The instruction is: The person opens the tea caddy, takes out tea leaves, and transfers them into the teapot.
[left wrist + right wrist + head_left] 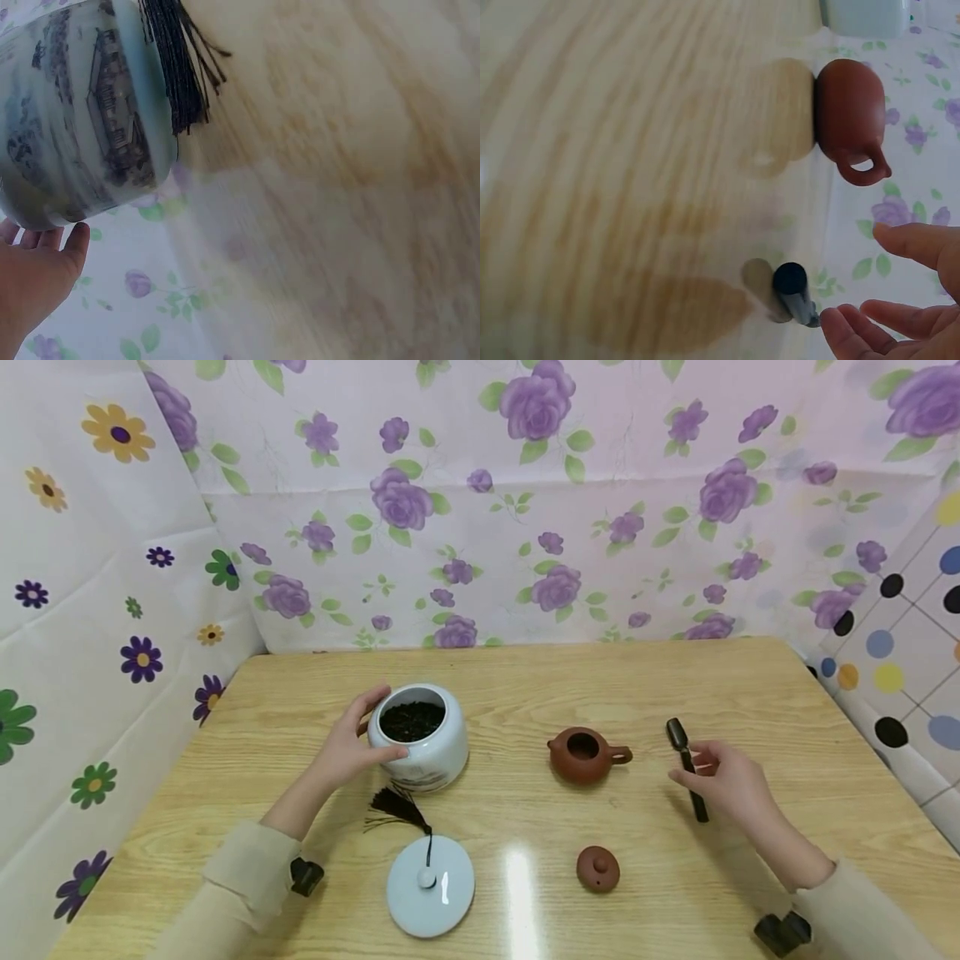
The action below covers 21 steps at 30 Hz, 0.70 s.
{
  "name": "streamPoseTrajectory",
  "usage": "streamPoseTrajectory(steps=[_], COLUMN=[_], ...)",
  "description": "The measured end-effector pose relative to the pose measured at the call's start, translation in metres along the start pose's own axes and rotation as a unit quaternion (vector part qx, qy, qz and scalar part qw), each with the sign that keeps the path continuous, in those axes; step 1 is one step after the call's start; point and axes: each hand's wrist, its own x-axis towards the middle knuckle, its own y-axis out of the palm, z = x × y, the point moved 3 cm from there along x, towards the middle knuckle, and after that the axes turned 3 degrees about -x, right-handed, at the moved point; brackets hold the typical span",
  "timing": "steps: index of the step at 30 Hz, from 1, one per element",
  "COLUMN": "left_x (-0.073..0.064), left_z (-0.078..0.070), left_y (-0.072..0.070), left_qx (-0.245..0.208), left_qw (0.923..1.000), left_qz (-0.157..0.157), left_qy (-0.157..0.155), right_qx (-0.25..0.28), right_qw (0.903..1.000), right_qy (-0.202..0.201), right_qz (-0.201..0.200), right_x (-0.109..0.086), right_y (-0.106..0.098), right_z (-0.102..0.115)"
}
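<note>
A white porcelain jar [431, 762] full of dark tea leaves [412, 722] stands at the left of the table. My left hand [352, 739] holds its left side, thumb at the front of the rim and fingers round the back. The left wrist view shows a grey landscape print on the jar [82, 112]. On the right, a dark tea scoop [699, 806] lies on the wood. My right hand [731, 781] hovers over it, thumb and fingers spread apart. In the right wrist view the scoop [790, 279] sits just beyond the fingertips [836, 322].
Between the hands stands a brown clay teapot [581, 768], lidless, handle to the right. Its small lid [597, 870] lies nearer me. The jar's pale lid [420, 914], with a black tassel [401, 807], is in front of the jar. A flowered cloth [450, 568] hangs behind the table.
</note>
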Motion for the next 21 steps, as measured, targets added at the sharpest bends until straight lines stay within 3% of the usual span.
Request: streamPoseTrajectory(steps=[8, 21], left_x=[-0.002, 0.0], left_z=[0.004, 0.006], left_y=[0.003, 0.003], left_qx=[-0.003, -0.009], left_qw=[1.0, 0.9999], left_qz=[-0.002, -0.006], left_qy=[-0.004, 0.004], right_qx=[-0.012, -0.044], right_qw=[0.9987, 0.9969], right_qy=[0.034, 0.046], right_qz=[0.036, 0.046], right_x=[0.001, 0.007], right_y=[0.009, 0.005], right_z=[-0.013, -0.019])
